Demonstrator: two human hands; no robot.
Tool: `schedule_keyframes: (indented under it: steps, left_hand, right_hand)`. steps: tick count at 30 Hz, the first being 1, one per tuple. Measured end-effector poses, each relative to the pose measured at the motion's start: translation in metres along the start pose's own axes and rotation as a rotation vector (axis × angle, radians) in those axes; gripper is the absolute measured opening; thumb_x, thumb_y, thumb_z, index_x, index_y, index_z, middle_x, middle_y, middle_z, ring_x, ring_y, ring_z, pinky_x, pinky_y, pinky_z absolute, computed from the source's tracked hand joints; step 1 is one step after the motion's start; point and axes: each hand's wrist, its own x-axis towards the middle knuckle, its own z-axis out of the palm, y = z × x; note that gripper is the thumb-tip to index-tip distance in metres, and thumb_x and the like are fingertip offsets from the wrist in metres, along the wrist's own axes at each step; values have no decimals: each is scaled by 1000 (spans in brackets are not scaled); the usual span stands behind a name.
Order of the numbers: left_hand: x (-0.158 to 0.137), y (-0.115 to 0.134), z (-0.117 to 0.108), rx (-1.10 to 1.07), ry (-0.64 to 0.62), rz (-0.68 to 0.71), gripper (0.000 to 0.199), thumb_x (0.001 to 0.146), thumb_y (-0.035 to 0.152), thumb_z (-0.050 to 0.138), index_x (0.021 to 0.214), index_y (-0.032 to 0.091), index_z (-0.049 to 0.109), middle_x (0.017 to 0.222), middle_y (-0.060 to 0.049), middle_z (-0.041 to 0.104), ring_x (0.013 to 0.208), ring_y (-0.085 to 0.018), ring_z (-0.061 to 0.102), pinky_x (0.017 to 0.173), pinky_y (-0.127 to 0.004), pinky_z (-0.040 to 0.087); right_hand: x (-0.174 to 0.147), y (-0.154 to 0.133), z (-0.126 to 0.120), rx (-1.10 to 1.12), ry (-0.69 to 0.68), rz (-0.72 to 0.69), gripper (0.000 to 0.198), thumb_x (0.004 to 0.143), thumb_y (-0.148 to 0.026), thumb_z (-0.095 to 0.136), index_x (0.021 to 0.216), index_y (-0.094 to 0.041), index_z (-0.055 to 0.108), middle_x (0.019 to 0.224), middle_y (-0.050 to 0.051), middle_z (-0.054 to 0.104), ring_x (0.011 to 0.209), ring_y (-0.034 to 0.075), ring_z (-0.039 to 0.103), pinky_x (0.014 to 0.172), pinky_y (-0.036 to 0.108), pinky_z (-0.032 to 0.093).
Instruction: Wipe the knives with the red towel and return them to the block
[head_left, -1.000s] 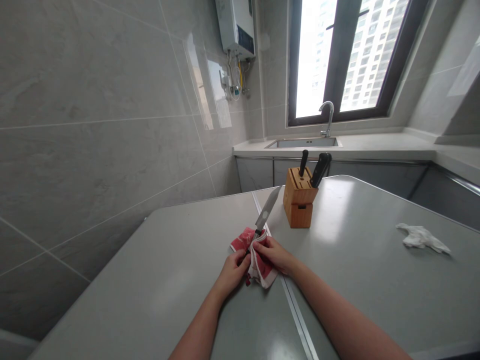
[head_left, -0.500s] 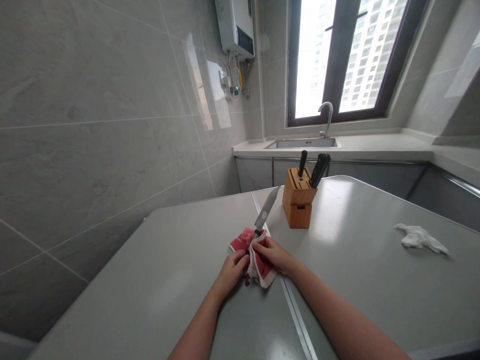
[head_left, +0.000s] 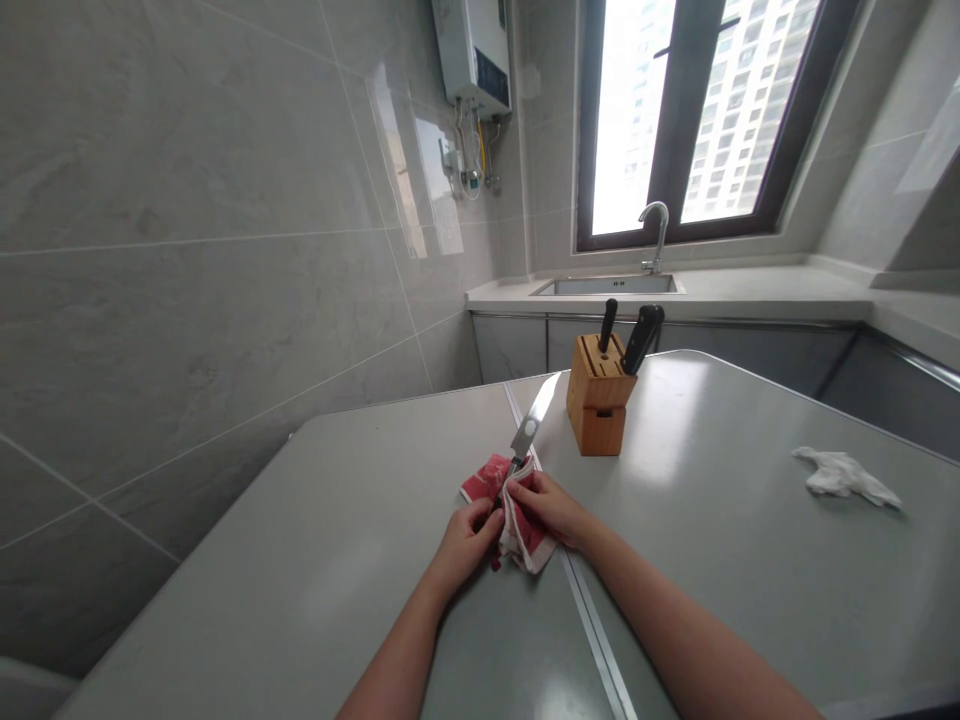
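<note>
Knife (head_left: pixel 534 420) being wiped w/ red cloth (head_left: pixel 517 510).
Handle being gripped by left hand (head_left: pixel 466 540), cloth clenched round blade base by right hand (head_left: pixel 546 506); blade tip now being tilted slightly higher vs. a sec ago.

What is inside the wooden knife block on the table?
Two black handles stick out of the top of the knife block, one thin and one thicker. Their blades are covered by the wood, so they cannot be seen.

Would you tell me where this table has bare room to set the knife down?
Bare table lies left of the left hand, and between the knife block and white rag. The red cloth area is crowded.
</note>
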Motion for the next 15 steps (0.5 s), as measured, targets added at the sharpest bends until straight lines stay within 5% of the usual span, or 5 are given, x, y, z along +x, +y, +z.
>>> schedule_keyframes:
  steps: [15]
  left_hand:
    - [-1,3,-1,104,112,21,32,81,40,55,62,17,43,58,5,38,55,-10,35,52,-21,29]
  right_hand:
    - [1,2,0,11,-6,-22,41,69,-47,70,94,-16,64,89,5,69,81,19,63,80,35,49]
